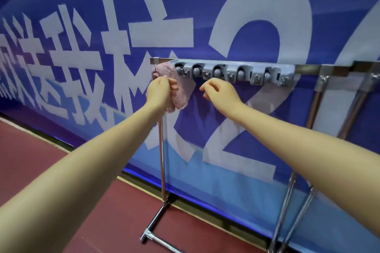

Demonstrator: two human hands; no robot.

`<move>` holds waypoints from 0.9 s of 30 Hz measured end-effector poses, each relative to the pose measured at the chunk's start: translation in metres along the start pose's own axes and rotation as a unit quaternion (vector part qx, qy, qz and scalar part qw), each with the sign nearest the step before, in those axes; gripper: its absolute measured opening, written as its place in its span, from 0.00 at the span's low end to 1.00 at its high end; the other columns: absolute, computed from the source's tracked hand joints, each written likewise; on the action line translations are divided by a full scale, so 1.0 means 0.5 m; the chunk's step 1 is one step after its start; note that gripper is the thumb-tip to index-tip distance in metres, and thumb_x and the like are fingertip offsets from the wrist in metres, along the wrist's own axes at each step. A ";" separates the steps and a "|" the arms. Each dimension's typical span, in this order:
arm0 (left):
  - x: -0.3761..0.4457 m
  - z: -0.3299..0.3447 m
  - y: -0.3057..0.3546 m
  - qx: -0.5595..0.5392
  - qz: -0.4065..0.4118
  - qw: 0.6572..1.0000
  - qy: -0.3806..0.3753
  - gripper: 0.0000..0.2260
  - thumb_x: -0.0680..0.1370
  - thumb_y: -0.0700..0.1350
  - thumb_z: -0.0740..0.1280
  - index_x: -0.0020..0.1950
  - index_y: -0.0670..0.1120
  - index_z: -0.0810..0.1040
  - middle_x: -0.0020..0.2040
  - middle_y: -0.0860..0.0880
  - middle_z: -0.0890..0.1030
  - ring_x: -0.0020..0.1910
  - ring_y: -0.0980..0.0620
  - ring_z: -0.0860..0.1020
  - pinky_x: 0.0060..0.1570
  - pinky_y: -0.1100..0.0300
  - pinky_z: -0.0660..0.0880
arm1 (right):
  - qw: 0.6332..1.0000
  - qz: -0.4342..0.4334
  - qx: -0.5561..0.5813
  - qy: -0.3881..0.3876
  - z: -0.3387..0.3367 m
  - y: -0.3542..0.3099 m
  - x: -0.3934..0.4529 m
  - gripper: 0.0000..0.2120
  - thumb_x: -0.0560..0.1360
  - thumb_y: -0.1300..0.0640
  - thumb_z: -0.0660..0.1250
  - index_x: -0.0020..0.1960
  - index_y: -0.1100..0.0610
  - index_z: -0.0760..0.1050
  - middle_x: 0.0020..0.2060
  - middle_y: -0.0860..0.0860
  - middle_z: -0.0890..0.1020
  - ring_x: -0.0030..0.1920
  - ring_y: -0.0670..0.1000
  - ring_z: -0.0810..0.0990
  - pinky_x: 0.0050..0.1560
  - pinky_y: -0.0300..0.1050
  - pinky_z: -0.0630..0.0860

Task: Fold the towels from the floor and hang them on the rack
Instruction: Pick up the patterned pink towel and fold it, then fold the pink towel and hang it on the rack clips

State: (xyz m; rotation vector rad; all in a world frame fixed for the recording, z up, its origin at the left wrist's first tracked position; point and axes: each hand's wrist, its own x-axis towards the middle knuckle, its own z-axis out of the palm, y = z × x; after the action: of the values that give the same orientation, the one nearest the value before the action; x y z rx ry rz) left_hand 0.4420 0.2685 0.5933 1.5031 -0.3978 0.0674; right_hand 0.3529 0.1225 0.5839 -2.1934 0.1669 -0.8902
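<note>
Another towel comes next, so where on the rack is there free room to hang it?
The rail is bare right of the gray clip strip, up to the bracket. The strip's clips right of the pink towel hold nothing. The left end is crowded: the left hand grips the towel there, and the right hand hovers just beside it.

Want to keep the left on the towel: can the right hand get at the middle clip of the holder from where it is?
Probably yes. The right hand hangs empty just under the grey holder, nothing between it and the middle clip. The left hand holds the pink towel off at the rack's left end.
</note>
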 end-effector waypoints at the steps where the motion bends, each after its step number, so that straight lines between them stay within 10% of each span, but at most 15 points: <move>1: -0.033 0.023 0.004 -0.012 -0.023 0.999 -0.018 0.16 0.80 0.40 0.52 0.38 0.45 0.76 0.30 0.51 0.77 0.26 0.56 0.72 0.27 0.64 0.67 | 0.999 0.027 0.027 0.006 -0.024 0.012 -0.041 0.11 0.78 0.58 0.60 0.39 0.54 0.78 0.33 0.49 0.80 0.38 0.52 0.79 0.44 0.47 0.75; 11: -0.434 0.371 -0.077 -0.034 -0.142 0.955 -0.259 0.16 0.82 0.41 0.53 0.37 0.45 0.74 0.29 0.50 0.74 0.22 0.56 0.70 0.23 0.68 0.65 | 0.938 0.290 0.101 0.164 -0.271 0.245 -0.462 0.16 0.80 0.61 0.57 0.35 0.56 0.72 0.28 0.53 0.73 0.19 0.39 0.70 0.23 0.30 0.67; 27: -0.948 0.653 -0.579 0.123 -0.330 0.805 -0.477 0.13 0.81 0.39 0.53 0.42 0.46 0.74 0.35 0.48 0.75 0.28 0.52 0.71 0.26 0.64 0.67 | 0.771 0.590 0.070 0.229 -0.391 0.661 -1.139 0.15 0.78 0.65 0.57 0.35 0.58 0.75 0.28 0.52 0.75 0.28 0.49 0.72 0.32 0.40 0.68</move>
State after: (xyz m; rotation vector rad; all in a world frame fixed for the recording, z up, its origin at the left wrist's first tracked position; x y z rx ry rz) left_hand 0.0124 0.0214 0.1818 1.7778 -0.6452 -1.2870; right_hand -0.1507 -0.0170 0.1382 -1.2281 1.4689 -0.5898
